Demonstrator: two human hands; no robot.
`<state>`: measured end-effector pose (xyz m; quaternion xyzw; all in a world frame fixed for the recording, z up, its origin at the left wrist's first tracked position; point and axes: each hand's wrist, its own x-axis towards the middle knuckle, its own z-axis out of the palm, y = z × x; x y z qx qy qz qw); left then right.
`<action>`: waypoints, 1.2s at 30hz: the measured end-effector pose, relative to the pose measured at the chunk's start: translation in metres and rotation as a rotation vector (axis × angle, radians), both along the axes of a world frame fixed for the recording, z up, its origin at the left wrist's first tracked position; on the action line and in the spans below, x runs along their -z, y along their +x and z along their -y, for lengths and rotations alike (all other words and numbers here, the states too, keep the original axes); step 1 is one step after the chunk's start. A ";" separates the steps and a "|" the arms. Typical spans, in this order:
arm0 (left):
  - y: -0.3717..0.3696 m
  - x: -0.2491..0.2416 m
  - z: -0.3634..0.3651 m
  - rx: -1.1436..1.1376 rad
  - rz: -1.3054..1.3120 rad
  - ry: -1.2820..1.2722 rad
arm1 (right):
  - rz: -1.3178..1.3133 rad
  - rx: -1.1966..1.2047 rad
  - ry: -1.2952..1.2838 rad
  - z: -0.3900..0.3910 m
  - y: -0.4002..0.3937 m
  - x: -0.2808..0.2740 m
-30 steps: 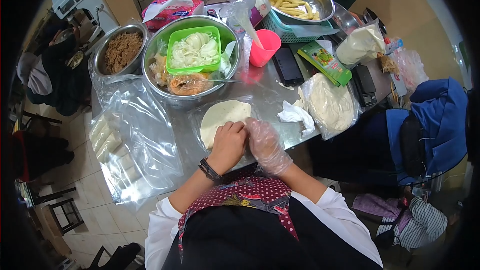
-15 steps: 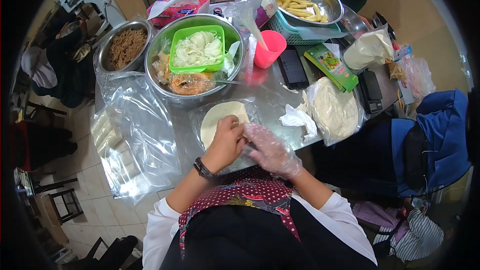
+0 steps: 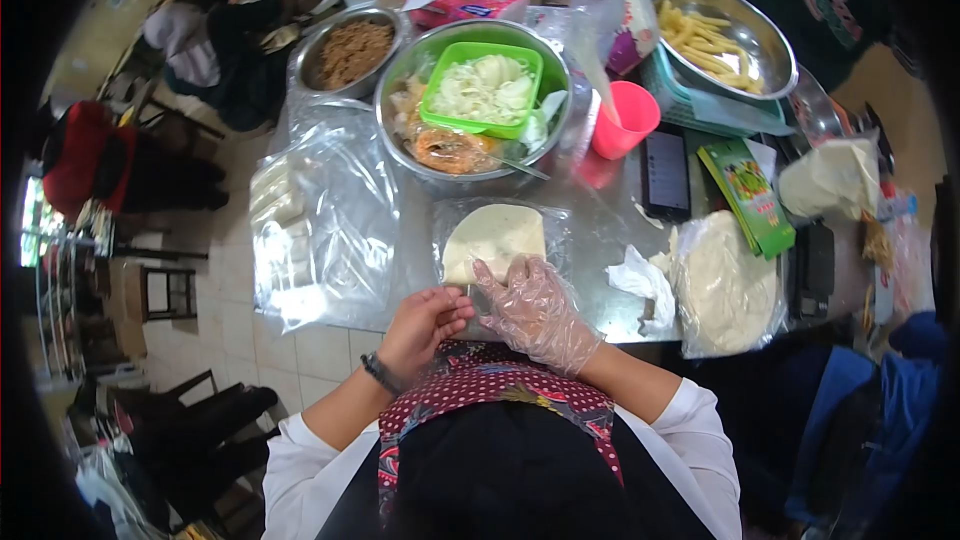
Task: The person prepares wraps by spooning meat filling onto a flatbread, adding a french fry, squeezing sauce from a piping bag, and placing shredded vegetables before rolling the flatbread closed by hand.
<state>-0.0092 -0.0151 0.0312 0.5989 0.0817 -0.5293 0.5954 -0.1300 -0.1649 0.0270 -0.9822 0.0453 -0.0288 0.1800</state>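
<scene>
A round, flat pale dough wrapper (image 3: pixel 495 233) lies on a clear plastic sheet (image 3: pixel 557 230) at the table's near side; its near part looks folded over. My right hand (image 3: pixel 535 310), in a clear plastic glove, rests its spread fingertips on the wrapper's near edge. My left hand (image 3: pixel 425 325) is bare, with a dark bracelet at the wrist. Its fingers are curled together just left of the gloved hand, near the table edge; whether they pinch anything is hidden. Beyond the wrapper, a steel bowl (image 3: pixel 385 130) holds a green container (image 3: pixel 432 112) of sliced onions (image 3: pixel 485 88).
Wrapped rolls (image 3: pixel 280 205) lie in plastic at left. A bowl of brown filling (image 3: pixel 355 52) stands behind. To the right are a pink cup (image 3: pixel 627 120), phone (image 3: pixel 666 175), crumpled tissue (image 3: pixel 643 285), bagged wrappers (image 3: pixel 725 280) and a green packet (image 3: pixel 748 198). A basin holds yellow strips (image 3: pixel 705 40).
My hands were together over the wrapper's near right edge; now they are apart, the left drawn back and the right on the near edge. The camera has turned, shifting the table rightward in view.
</scene>
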 end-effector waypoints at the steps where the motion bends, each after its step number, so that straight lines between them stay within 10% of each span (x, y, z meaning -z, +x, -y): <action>1: 0.002 0.003 0.003 -0.061 -0.037 0.030 | -0.038 -0.004 -0.026 0.000 0.002 -0.002; 8: -0.004 0.022 0.021 -0.053 0.281 0.164 | -0.028 -0.017 0.050 0.004 0.012 -0.005; 14: -0.015 0.025 0.023 0.386 1.633 0.169 | -0.018 -0.016 0.067 0.010 0.007 -0.002; 29: 0.010 0.018 0.034 0.901 1.648 -0.032 | 0.146 -0.290 -0.124 0.048 0.009 0.021; 32: 0.032 0.005 0.050 1.098 1.491 -0.034 | -0.105 -0.361 -0.027 0.066 0.026 0.023; 34: 0.051 0.015 0.065 1.105 1.372 -0.111 | 0.137 -0.348 0.561 0.086 0.032 0.051; 36: 0.060 0.016 0.071 1.112 1.255 -0.184 | 0.045 -0.326 0.459 0.096 0.039 0.052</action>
